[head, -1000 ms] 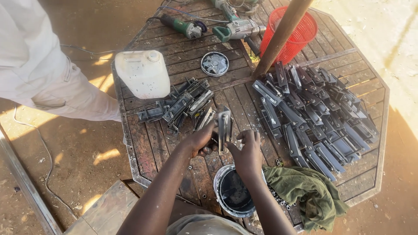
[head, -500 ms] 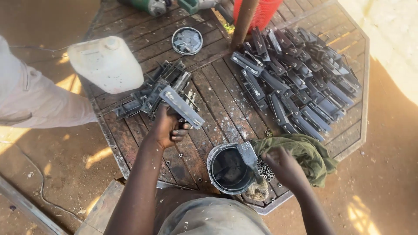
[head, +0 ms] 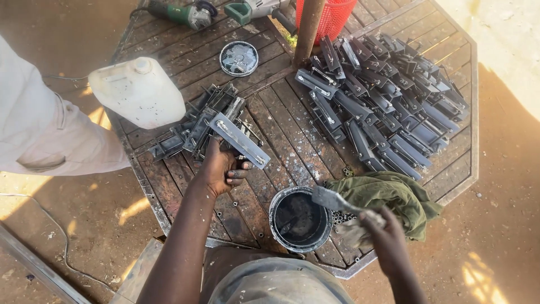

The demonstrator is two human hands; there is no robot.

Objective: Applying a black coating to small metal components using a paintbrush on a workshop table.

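**Brush Loading at the Paint Can, Bracket Held Ready**

On the slatted wooden table (head: pixel 292 141), left hand (head: pixel 222 169) closed around a grey metal bracket (head: pixel 239 141), lifted clear of the small stack of like brackets (head: pixel 194 126) beside the white jerrycan (head: pixel 138 90). Right hand (head: pixel 382 225) gripping a paintbrush (head: pixel 332 198), bristle end poised over the rim of the black paint can (head: pixel 300 218). Green rag (head: pixel 388 197) just beside the can; large heap of dark brackets (head: pixel 382 95) well apart, past the post (head: pixel 309 25).

Step in hand, as judged: charging the brush before coating the held bracket.

Next move calls for:
- dipping the bristles and wiping off excess on the rim;
- bringing the bracket near the can, broad face up;
- keeping left fingers off the face to be coated.

Angle grinder (head: pixel 180 12), drill (head: pixel 253 8) and round tin (head: pixel 238 58) at the far edge, untouched.
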